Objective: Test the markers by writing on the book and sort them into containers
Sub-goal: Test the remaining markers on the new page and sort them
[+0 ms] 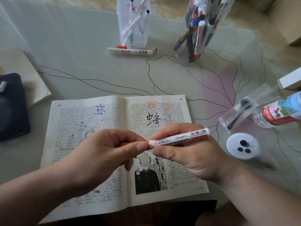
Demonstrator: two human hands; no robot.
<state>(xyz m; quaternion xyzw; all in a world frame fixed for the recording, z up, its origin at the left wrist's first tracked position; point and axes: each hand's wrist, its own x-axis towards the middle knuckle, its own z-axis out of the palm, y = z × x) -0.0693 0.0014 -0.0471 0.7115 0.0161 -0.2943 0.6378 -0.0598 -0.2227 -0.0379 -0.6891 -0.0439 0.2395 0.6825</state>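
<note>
Head view: above the open printed paper book [65, 128], the left hand [110, 149] pinches the cap end of a white plastic marker with an orange-red cap [179, 138], and the right hand [184, 159] closes its grip round the barrel. Blue, orange and black characters on the pages suggest several tests are done. Beyond the book, a frosted square plastic container [135, 30] and a clear round plastic container [202, 30] hold markers. Two loose white markers [132, 50] lie on the surface [81, 70], probably unsorted.

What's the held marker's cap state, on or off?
On: the red cap butts against the marker barrel, no tip showing. Left hand grips the cap, right hand the barrel. Fully seated: cannot tell.
</note>
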